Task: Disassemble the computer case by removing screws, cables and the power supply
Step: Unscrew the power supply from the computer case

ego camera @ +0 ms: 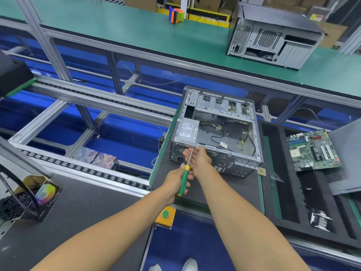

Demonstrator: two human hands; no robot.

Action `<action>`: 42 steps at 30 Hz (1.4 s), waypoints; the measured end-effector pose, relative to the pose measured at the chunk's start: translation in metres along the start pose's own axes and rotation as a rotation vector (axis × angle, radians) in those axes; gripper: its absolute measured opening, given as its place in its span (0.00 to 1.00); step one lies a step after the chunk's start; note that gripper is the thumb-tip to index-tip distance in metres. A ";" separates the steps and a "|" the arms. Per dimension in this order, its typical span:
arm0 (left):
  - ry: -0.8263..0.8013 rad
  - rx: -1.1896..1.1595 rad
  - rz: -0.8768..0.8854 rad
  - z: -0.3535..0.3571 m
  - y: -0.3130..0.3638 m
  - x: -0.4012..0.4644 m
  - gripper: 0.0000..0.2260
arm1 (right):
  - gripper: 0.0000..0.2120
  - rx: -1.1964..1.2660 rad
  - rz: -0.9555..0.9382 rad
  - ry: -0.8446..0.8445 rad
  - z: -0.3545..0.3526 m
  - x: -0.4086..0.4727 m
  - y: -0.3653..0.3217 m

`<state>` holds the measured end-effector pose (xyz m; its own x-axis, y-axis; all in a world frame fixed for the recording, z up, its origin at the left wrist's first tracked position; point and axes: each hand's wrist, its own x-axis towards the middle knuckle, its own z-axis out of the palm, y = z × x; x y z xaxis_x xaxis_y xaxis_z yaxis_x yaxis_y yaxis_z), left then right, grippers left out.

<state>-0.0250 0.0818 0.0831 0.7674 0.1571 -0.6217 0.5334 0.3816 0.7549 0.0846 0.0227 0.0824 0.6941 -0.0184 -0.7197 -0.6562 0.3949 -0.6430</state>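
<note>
An open grey computer case (242, 157) lies on a dark mat, its rear panel facing me. Inside at the left rear sits the silver power supply (187, 131), and loose black cables (217, 138) lie on the case floor. My left hand (172, 182) grips the green and yellow handle of a screwdriver (184, 179). Its metal shaft runs up to the top edge of the rear panel, near the power supply. My right hand (201, 160) is by that rear edge, fingers curled round the shaft.
A removed motherboard (312, 151) and a grey side panel (347, 157) lie on the black foam tray (283, 192) to the right. A second case (273, 36) and a tape dispenser (175, 14) stand on the far green bench. A yellow button box (165, 214) sits below my hands.
</note>
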 end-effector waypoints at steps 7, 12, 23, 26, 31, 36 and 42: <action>-0.008 0.025 0.011 -0.001 0.002 0.001 0.19 | 0.10 -0.026 -0.031 0.093 0.005 -0.001 0.003; -0.010 0.039 0.005 -0.003 0.000 0.003 0.18 | 0.10 -0.008 -0.055 0.129 0.009 0.000 0.006; -0.001 0.088 0.010 -0.007 0.003 0.005 0.18 | 0.12 0.100 -0.045 0.146 0.014 0.001 0.010; -0.004 0.088 0.009 -0.007 0.002 0.006 0.18 | 0.10 0.126 -0.034 0.153 0.015 0.001 0.010; -0.013 0.073 0.002 -0.008 0.000 0.007 0.18 | 0.10 0.131 -0.045 0.152 0.015 0.000 0.009; -0.025 0.062 -0.004 -0.009 -0.003 0.008 0.17 | 0.10 0.110 -0.055 0.151 0.013 0.000 0.011; -0.059 0.101 -0.007 -0.011 -0.011 0.004 0.17 | 0.08 0.103 -0.111 0.149 -0.005 -0.001 0.018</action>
<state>-0.0314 0.0878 0.0699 0.7816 0.0996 -0.6157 0.5696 0.2884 0.7697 0.0703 0.0254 0.0705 0.7037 -0.1996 -0.6818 -0.5392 0.4749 -0.6955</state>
